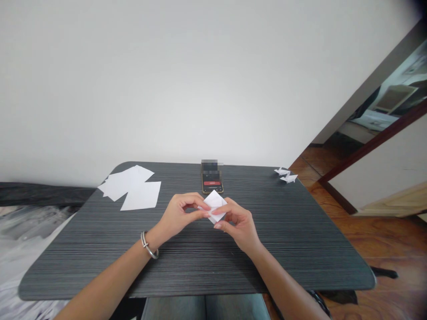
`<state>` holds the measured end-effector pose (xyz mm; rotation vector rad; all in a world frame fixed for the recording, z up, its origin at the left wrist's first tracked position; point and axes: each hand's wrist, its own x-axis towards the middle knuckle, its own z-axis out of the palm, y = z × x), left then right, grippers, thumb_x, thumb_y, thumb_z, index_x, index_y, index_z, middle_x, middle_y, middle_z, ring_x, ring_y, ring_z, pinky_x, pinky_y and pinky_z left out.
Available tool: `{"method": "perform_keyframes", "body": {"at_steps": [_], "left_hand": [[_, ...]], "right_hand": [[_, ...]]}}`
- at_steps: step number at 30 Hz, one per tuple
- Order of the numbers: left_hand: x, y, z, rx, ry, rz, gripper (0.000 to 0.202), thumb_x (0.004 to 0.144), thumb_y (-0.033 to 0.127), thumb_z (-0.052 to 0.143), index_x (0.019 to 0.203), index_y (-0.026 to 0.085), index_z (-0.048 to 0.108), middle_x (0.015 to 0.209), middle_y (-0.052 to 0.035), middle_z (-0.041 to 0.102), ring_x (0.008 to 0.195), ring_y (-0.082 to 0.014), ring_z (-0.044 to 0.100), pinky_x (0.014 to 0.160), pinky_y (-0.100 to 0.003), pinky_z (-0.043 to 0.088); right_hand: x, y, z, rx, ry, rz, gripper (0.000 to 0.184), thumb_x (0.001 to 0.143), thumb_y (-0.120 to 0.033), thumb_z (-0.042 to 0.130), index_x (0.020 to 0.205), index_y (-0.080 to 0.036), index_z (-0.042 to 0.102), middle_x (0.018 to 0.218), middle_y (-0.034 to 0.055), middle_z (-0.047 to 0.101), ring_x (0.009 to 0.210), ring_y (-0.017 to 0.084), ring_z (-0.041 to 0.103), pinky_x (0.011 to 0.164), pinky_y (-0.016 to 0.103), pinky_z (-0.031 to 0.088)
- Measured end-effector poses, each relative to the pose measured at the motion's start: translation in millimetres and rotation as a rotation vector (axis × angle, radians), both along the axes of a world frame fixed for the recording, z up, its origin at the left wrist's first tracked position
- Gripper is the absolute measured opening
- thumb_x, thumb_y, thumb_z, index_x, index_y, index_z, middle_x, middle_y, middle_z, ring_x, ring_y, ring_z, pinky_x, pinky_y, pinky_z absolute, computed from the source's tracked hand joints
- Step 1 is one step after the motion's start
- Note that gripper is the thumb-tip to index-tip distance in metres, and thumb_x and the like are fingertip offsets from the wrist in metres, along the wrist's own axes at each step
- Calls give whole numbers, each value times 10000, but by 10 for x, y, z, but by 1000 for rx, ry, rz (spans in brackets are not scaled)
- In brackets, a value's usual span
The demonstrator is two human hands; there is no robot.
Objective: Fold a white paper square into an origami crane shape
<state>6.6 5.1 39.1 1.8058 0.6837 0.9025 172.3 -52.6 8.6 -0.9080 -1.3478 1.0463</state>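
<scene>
The folded white paper point(213, 196), turned as a diamond, is just on the near side of the smartphone point(212, 182), held between the fingertips of both hands, with its upper corner standing clear above them. The left hand point(178, 214), nearer and to the left of the smartphone, pinches the paper's left side between thumb and bent forefinger. The right hand point(240, 224), nearer and to its right, grips the other side, forefinger across the front and thumb low by the bottom corner; whether that thumb touches, I cannot tell. A silver bangle point(149, 245) circles the left wrist. Well left of the smartphone lie overlapping white sheets point(142, 195); well to its right, two origami birds point(288, 178) sit close together on the dark wood-grain table point(207, 271).
</scene>
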Motion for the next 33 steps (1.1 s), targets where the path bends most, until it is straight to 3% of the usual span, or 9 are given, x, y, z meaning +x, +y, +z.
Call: {"method": "perform_keyframes", "body": {"at_steps": [3,13,18,25,30,33], "left_hand": [[10,-27,-10,48,-9,13,90,668,225,677,669,137,660,682,-39,634,642,-135,585,613,-238,457],[39,-65,-49,101,6,60,141,709,243,635,624,133,607,663,-31,604,611,-119,555,575,-222,437],[80,-83,-62,77,12,98,185,699,253,638,580,131,566,616,-19,578,596,-116,529,568,-218,425],[104,-91,-110,-139,-78,68,204,719,273,610,617,128,511,648,-2,553,613,-100,520,585,-212,437],[119,-66,-129,-392,-205,-35,211,716,266,623,787,141,469,664,20,560,599,-86,542,576,-211,462],[134,-46,-133,-492,-233,-22,260,715,293,622,858,139,469,601,44,532,566,-89,546,565,-227,483]], "right_hand": [[-10,2,-13,11,-6,-67,71,679,-274,680,710,-213,662,760,20,531,621,123,490,455,215,355],[-32,6,18,30,-40,-164,202,747,-308,600,591,-180,588,624,3,491,584,122,451,502,239,347],[-46,8,-5,-48,-33,-195,194,757,-313,575,623,-179,537,609,-5,489,563,115,448,497,232,362],[-51,13,-12,-102,13,-211,229,758,-321,566,601,-178,480,557,-25,451,517,102,445,475,218,378],[-43,17,-14,-98,-15,-215,225,761,-307,560,595,-181,476,540,-28,465,503,106,463,480,224,384],[-48,10,-5,-103,-44,-207,222,761,-306,556,597,-183,472,534,-31,472,498,107,472,486,226,389]]}}
